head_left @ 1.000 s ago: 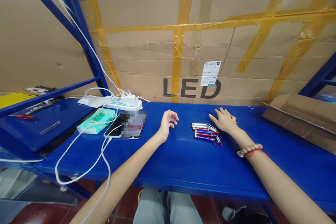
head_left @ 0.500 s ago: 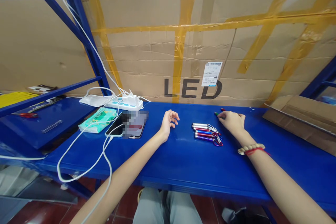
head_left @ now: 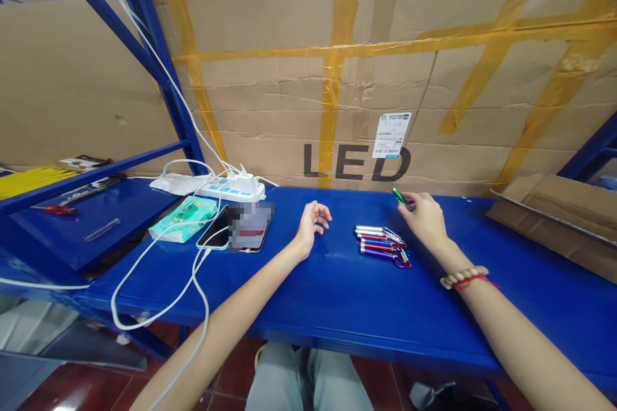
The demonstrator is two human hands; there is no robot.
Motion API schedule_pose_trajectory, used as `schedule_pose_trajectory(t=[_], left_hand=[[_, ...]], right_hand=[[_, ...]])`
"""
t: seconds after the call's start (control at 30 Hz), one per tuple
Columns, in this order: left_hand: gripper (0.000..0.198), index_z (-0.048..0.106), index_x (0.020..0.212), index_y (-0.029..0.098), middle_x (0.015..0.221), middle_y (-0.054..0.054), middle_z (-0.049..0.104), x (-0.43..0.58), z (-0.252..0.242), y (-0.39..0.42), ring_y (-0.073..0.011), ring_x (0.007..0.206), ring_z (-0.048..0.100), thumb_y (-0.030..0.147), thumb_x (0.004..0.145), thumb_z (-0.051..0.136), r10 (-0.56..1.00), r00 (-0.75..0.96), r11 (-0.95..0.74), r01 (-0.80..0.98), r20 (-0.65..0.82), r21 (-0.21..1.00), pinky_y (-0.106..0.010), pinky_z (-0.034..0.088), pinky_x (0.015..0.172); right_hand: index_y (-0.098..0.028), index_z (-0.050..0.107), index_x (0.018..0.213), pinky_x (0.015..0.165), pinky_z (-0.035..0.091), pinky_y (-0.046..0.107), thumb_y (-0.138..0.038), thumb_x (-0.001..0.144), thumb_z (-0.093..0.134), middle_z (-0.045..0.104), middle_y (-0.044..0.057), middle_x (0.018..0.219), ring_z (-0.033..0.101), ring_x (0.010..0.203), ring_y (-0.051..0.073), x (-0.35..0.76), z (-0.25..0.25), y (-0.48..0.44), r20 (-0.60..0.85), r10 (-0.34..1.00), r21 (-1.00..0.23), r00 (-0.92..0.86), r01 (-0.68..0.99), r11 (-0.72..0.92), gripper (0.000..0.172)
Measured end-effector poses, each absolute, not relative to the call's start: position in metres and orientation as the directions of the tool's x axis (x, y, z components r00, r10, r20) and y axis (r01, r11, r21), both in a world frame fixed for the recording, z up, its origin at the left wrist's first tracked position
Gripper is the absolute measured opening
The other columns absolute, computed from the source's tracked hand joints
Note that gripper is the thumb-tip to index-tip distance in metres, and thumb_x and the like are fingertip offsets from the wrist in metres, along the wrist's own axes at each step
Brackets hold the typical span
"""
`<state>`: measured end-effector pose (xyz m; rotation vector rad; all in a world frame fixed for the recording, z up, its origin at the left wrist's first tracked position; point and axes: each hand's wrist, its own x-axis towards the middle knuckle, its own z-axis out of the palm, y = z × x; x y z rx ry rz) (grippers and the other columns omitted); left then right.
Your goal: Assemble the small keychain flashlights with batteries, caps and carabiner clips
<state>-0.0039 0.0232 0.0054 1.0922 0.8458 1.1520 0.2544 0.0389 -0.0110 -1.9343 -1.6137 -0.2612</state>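
Observation:
My right hand [head_left: 424, 218], with a beaded bracelet on its wrist, pinches a slim green metal keychain flashlight [head_left: 401, 199]. Its far end points up and to the left, and the rest is hidden by my fingers. In front of that hand, a row of several similar keychain flashlights [head_left: 378, 245] in silver, red, blue and purple lies on the blue table [head_left: 328, 295]; their clips and loops face right. To the left of the row, my left hand [head_left: 311, 228] rests on its side, fingers loosely curled and apart, with nothing in it.
At left are a power strip [head_left: 231, 187] with white cables, a tissue pack [head_left: 184, 218] and two phones [head_left: 214, 231]. An opened cardboard box [head_left: 554, 225] stands at right. A big taped carton [head_left: 270, 103] lines the back.
My right hand has turned and lifted slightly, and more of the green flashlight now shows in its grip. The red piece by the fingertips is no longer visible. My left hand stays put.

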Motion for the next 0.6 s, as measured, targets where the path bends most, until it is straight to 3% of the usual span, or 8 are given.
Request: schedule_pose_trajectory(t=[0.23, 0.43, 0.6], left_hand=[[0.039, 0.049, 0.06, 0.015, 0.063, -0.003, 0.053, -0.002, 0.003, 0.024, -0.0084, 0.049, 0.047, 0.033, 0.086, 0.026, 0.975, 0.223, 0.04, -0.273, 0.023, 0.961, -0.017, 0.03, 0.043], [0.037, 0.049, 0.06, 0.015, 0.062, -0.003, 0.054, -0.001, 0.0, 0.026, -0.0081, 0.048, 0.047, 0.034, 0.085, 0.03, 0.975, 0.22, 0.03, -0.265, 0.03, 0.964, -0.017, 0.029, 0.041], [0.034, 0.05, 0.063, 0.015, 0.062, -0.002, 0.054, -0.001, -0.004, 0.028, -0.0081, 0.048, 0.047, 0.032, 0.084, 0.031, 0.978, 0.202, 0.012, -0.27, 0.045, 0.963, -0.017, 0.029, 0.042]], right_hand=[[-0.014, 0.055, 0.117, 0.086, 0.044, 0.035, -0.025, 0.089, 0.037, 0.062, 0.013, 0.109, 0.058, 0.1, 0.025, 0.223, -0.003, 0.03, 0.744, 0.661, -0.362, 0.097, 0.89, 0.276, 0.036], [-0.018, 0.048, 0.125, 0.079, 0.046, 0.034, -0.026, 0.093, 0.028, 0.059, 0.009, 0.098, 0.057, 0.09, 0.021, 0.184, 0.004, 0.013, 0.759, 0.651, -0.367, -0.022, 0.811, 0.455, 0.038], [-0.024, 0.052, 0.122, 0.073, 0.046, 0.031, -0.033, 0.095, 0.028, 0.057, 0.007, 0.09, 0.054, 0.088, 0.021, 0.161, 0.007, -0.003, 0.684, 0.693, -0.255, -0.226, 0.817, 0.518, 0.037]])
